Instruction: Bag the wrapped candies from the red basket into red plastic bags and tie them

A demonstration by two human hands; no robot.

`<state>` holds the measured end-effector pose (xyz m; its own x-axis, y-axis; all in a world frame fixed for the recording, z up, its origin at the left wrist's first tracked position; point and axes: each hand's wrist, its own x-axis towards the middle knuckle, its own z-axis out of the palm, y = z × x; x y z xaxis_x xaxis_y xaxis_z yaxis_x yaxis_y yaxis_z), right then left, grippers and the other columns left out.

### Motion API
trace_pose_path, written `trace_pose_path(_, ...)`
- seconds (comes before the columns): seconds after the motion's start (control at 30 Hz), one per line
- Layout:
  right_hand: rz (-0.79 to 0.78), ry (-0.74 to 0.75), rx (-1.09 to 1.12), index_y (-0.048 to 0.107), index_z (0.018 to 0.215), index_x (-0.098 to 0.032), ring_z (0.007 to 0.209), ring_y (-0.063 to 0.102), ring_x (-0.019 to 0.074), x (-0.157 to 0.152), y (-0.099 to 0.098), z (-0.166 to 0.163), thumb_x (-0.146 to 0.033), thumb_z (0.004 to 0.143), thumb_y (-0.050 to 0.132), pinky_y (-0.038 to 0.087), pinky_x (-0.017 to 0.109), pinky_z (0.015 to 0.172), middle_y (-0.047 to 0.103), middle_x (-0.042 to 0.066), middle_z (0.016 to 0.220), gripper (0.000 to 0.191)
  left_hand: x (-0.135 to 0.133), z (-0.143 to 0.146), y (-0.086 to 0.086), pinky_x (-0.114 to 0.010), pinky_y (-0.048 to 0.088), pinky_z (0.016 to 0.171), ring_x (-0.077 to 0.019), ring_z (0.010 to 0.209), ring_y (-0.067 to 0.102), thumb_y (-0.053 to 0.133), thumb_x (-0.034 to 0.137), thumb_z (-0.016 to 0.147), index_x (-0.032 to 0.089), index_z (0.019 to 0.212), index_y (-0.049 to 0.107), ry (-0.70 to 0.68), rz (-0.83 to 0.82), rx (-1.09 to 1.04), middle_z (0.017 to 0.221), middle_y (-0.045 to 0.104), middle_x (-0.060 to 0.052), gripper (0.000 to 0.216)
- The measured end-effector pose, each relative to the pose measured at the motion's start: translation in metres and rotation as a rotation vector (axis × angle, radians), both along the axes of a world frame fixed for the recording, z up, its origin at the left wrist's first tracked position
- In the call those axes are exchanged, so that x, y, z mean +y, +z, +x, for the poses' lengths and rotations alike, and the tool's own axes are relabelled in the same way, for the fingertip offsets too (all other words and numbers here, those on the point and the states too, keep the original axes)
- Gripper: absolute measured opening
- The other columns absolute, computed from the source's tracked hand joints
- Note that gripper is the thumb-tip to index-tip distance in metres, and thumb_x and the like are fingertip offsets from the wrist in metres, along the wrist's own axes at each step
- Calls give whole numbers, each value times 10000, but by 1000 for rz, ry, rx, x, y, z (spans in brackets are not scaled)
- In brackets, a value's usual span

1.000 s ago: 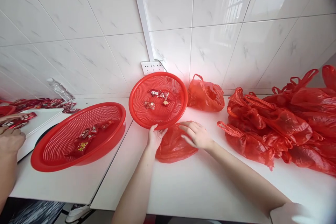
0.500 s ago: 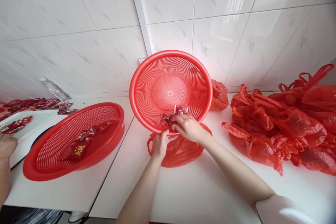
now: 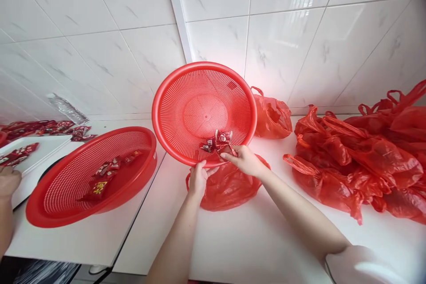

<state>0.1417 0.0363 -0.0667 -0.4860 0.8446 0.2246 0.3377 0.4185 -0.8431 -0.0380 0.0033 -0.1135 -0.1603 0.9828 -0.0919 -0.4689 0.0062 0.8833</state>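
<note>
A red perforated plastic basket is tipped toward me at the middle of the counter. My left hand grips its near rim, thumb on the inside. Several small red wrapped packets lie at the low side of the basket. With fingers pinched, my right hand holds one red packet just inside the rim. Below both hands stands an open red plastic bag, its mouth partly covered by the basket; what it contains is hidden.
A second red basket with red packets stands left. Beyond it are a white tray, a packet heap, a clear plastic wrapper and another person's hand. Another red bag sits behind; filled red bags pile up right.
The tipped basket has shifted left, showing more of the red bag behind it. My right hand has drawn back slightly toward the rim with a packet between its fingers.
</note>
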Motion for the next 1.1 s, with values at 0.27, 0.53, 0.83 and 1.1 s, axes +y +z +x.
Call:
trace_pose_path(0.27, -541, 322, -14, 611, 827, -179, 634, 672, 156, -4, 6, 5, -563, 786, 650, 511, 253, 596, 656, 5, 778, 387, 6, -9, -2, -419, 551, 902, -253, 1062, 649, 567, 300, 782, 168, 1003, 600, 35, -4, -66, 1072, 696, -76, 260)
trace_pose_path(0.53, -98, -174, -547, 636, 688, -184, 717, 647, 204, -2, 5, 1, -480, 906, 517, 455, 296, 643, 685, 73, 726, 386, 4, -7, -2, -415, 586, 838, -210, 995, 643, 574, 279, 788, 167, 944, 588, 86, 47, -3, 1004, 663, -56, 192)
trace_pose_path(0.83, 440, -191, -295, 533, 1277, -148, 1173, 576, 267, -1, 3, 7, -327, 939, 515, 460, 403, 960, 589, 171, 1295, 383, -7, 10, -11, -436, 603, 814, -256, 1028, 652, 627, 269, 778, 227, 1126, 582, -14, 28, 70, 1111, 670, -53, 354)
trace_pose_path(1.1, 323, -71, -453, 523, 1318, -150, 1098, 615, 239, 10, -22, -1, -150, 913, 517, 457, 376, 956, 667, 140, 1149, 405, -24, 36, -27, -405, 608, 802, -286, 1077, 656, 631, 267, 830, 227, 1294, 525, -204, -49, 101, 1336, 579, -93, 478)
